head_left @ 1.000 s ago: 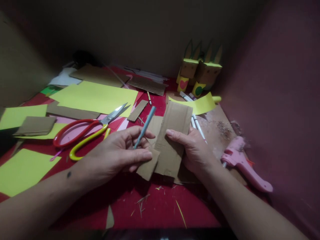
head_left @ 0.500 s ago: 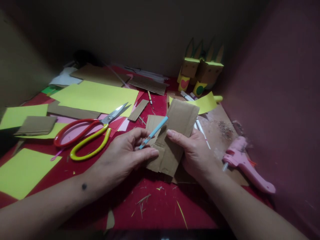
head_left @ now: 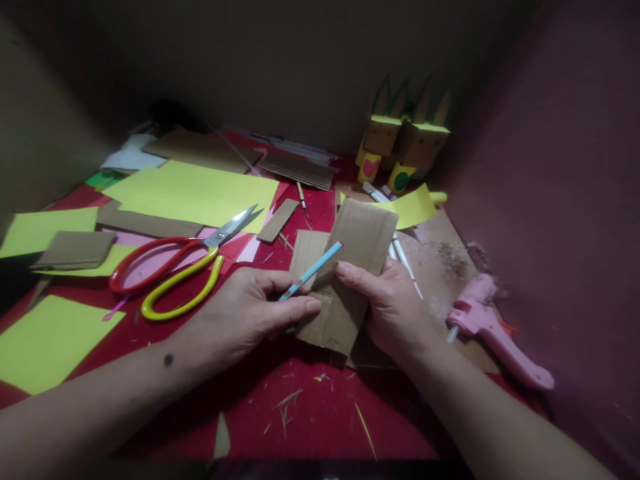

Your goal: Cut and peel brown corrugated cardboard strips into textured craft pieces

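In the middle of the head view, my right hand (head_left: 395, 303) grips a piece of brown cardboard (head_left: 367, 233), thumb pressed on its face and fingers behind. My left hand (head_left: 265, 300) is closed around a light blue pencil (head_left: 315, 268) with dark spots on its barrel. The pencil slants up to the right, its far end over the cardboard. My left thumb rests at the cardboard's lower left. Part of another cardboard piece (head_left: 305, 252) shows behind the pencil; whether my left fingers hold it too is hidden.
Scissors (head_left: 215, 253) with red and yellow handles lie open on the left, among yellow paper sheets (head_left: 195, 193) and cardboard scraps. A pink glue gun (head_left: 493, 320) lies at right. Several white markers (head_left: 400, 250) lie behind my right hand. Cardboard figures (head_left: 385, 137) stand at the back.
The blue pencil has shifted slightly up and to the right across the cardboard, and my left fingers have moved a little. My right hand keeps its grip.
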Tool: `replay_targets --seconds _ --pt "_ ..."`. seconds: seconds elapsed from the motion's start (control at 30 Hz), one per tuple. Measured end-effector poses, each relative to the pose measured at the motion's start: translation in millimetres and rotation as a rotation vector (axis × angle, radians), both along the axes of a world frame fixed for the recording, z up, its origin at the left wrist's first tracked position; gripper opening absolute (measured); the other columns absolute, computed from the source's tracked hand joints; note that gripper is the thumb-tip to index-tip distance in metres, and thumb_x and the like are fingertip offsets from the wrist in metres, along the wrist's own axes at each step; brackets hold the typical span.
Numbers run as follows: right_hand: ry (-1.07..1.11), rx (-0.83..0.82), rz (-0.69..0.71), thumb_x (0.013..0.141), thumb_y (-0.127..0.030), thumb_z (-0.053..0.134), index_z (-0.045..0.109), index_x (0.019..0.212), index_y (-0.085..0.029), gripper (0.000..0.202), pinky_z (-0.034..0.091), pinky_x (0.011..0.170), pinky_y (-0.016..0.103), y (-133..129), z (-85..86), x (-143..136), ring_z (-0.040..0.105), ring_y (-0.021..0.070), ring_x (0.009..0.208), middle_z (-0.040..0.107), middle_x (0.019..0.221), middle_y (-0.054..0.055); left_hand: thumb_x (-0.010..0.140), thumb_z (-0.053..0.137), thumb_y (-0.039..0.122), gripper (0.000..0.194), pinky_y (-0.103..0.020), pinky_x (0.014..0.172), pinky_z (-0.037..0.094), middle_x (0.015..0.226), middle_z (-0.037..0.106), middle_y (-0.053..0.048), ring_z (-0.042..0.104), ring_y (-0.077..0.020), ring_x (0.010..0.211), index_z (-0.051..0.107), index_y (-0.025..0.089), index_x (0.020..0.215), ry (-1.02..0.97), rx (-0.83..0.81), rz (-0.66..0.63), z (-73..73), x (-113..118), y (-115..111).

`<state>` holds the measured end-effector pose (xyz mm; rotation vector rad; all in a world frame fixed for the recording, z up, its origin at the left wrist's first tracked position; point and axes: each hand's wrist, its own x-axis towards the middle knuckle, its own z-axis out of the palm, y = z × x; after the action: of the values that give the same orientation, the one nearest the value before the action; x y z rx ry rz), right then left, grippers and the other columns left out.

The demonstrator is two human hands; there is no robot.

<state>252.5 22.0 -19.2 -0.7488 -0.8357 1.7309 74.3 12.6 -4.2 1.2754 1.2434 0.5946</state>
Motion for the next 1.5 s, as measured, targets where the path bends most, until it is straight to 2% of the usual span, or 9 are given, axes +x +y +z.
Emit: replay_targets --seconds 0.17,0.33,0.6,0.93,1.13,1.33,1.5 --pt "-0.029 -0.009 0.008 0.078 -0.021 0.071 0.068 0.111 -0.025 0.034 0.058 0.075 0.040 -0.5 0.7 -0.4 0.072 0.0247 0.083 0.076 0.088 0.002 0.076 0.073 0.041 0.025 -0.020 0.048 0.032 0.058 0.055 0.003 0.045 -0.0090 0.053 0.070 0.017 0.072 -0.010 -0.027 0.004 -1.4 0.6 1.2" --pt "-0.026 0.002 0.016 0.078 -0.019 0.070 0.067 0.112 -0.025 0.035 0.059 0.073 0.039 -0.1 1.0 -1.5 0.072 0.0241 0.082 0.076 0.087 0.002 0.078 0.071 0.040 0.023 -0.023 0.058 0.042 0.072 0.066 -0.002 0.056 -0.0136 0.065 0.073 0.017 0.082 -0.046 -0.058 -0.006 -2.5 0.9 1.2" --pt "-0.035 0.012 0.015 0.077 -0.022 0.072 0.065 0.115 -0.024 0.039 0.057 0.077 0.040 1.0 -0.6 -1.2 0.072 0.0237 0.081 0.076 0.091 0.003 0.078 0.071 0.039 0.023 -0.022 0.053 0.040 0.069 0.065 -0.002 0.054 -0.0134 0.061 0.073 0.017 0.082 -0.057 -0.057 -0.009 0.7 1.2 -0.2" --pt "-0.042 -0.009 0.010 0.075 -0.024 0.073 0.066 0.114 -0.023 0.039 0.058 0.074 0.040 0.7 0.7 -1.3 0.072 0.0246 0.079 0.076 0.090 0.003 0.078 0.071 0.043 0.028 -0.022 0.054 0.040 0.073 0.066 -0.003 0.055 -0.0131 0.061 0.072 0.016 0.084 -0.053 -0.065 -0.006 -5.9 -1.0 -0.8" --pt "-0.035 -0.006 0.028 0.076 -0.024 0.072 0.066 0.111 -0.023 0.035 0.058 0.072 0.038 1.2 -1.3 -1.4 0.072 0.0236 0.079 0.075 0.089 0.003 0.078 0.072 0.043 0.028 -0.019 0.045 0.026 0.057 0.052 0.004 0.040 -0.0072 0.050 0.069 0.016 0.076 -0.044 -0.062 -0.006 -4.6 -0.3 0.1" --pt "-0.013 0.006 0.037 0.077 -0.021 0.072 0.065 0.113 -0.022 0.037 0.058 0.070 0.037 0.7 -1.7 -0.9 0.071 0.0210 0.071 0.075 0.085 0.003 0.079 0.072 0.039 0.022 -0.017 0.044 0.025 0.055 0.049 0.006 0.038 -0.0055 0.049 0.069 0.017 0.075 -0.092 -0.072 -0.007 -4.6 -1.4 -0.7" --pt "-0.025 0.019 0.022 0.077 -0.022 0.073 0.066 0.113 -0.022 0.037 0.057 0.078 0.038 1.3 -2.0 -0.8 0.071 0.0215 0.077 0.075 0.090 0.003 0.078 0.073 0.041 0.025 -0.018 0.046 0.028 0.059 0.053 0.004 0.041 -0.0067 0.051 0.070 0.016 0.078 -0.083 -0.079 0.003 -3.4 0.0 -1.2"
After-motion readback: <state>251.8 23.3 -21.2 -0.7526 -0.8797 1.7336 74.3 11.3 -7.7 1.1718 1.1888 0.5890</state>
